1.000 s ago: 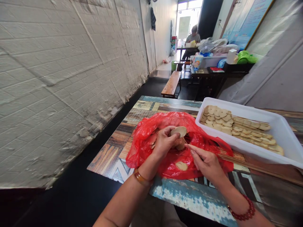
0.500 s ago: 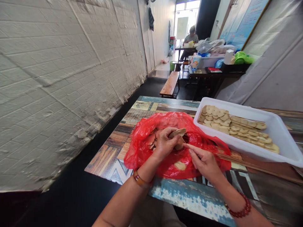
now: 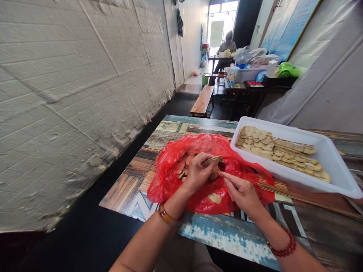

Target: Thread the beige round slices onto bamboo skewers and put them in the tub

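Over an open red plastic bag (image 3: 167, 185), my left hand (image 3: 197, 172) is closed around a few thin beige slices (image 3: 214, 160). My right hand (image 3: 241, 189) pinches a thin bamboo skewer (image 3: 219, 169) close to its tip, against these slices; most of the skewer is hidden. More loose slices (image 3: 181, 166) lie inside the bag, left of my left hand. A single pale slice (image 3: 214, 198) rests on the red plastic below my hands.
A white plastic tub (image 3: 337, 162) to the right holds rows of skewered slices (image 3: 295, 156). Loose skewers (image 3: 283, 189) lie beside it on the wood-patterned table (image 3: 124, 189). Beyond are a bench (image 3: 202, 100), a cluttered table (image 3: 255, 87) and a seated person (image 3: 227, 47).
Both hands stay over the bag in nearly the same grip. The slices in my left hand have tilted slightly, and the whole view has shifted a little.
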`<state>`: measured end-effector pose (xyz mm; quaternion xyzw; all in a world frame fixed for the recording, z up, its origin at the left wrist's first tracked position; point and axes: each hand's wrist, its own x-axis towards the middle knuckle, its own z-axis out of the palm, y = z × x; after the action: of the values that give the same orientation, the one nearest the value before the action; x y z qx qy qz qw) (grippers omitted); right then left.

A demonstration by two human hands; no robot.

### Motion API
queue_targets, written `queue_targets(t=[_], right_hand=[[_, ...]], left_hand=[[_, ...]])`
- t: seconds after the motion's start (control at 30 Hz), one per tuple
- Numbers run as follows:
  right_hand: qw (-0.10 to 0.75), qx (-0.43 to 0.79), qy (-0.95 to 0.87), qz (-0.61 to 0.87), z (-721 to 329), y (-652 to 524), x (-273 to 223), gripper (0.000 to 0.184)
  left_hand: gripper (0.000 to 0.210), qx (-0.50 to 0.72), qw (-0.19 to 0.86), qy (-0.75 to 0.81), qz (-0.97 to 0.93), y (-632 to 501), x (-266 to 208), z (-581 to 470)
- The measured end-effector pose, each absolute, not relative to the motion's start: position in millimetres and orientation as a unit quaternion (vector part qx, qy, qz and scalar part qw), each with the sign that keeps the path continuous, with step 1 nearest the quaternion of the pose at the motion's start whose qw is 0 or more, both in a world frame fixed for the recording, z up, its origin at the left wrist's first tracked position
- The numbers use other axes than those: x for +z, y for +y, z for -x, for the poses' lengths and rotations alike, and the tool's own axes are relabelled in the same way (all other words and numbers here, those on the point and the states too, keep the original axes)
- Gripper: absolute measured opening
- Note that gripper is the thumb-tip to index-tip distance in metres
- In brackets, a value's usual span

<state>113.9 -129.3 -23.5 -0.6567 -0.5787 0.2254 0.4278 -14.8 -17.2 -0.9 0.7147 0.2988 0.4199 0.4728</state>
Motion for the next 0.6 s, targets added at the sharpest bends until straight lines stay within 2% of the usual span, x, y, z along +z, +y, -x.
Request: queue_targets(t=[0.13,0.4,0.6], right_hand=[[0.434,0.214,-0.578,0.657,-113.8,-127.8,-23.2,0.039],[0.436,0.223,-0.577,0.654,-111.9,-129.6,-18.5,0.041],[0.428,0.199,-0.580,0.664,-112.0,-130.2,-16.6,0.042]], left_hand=[[0.007,0.404,0.505,0.311,-0.697,-18.1,-1.4,14.3],[0.027,0.381,0.707,0.318,-0.504,-17.6,-2.8,13.2],[0.033,0.372,0.756,0.287,-0.456,-16.6,-3.6,14.4]])
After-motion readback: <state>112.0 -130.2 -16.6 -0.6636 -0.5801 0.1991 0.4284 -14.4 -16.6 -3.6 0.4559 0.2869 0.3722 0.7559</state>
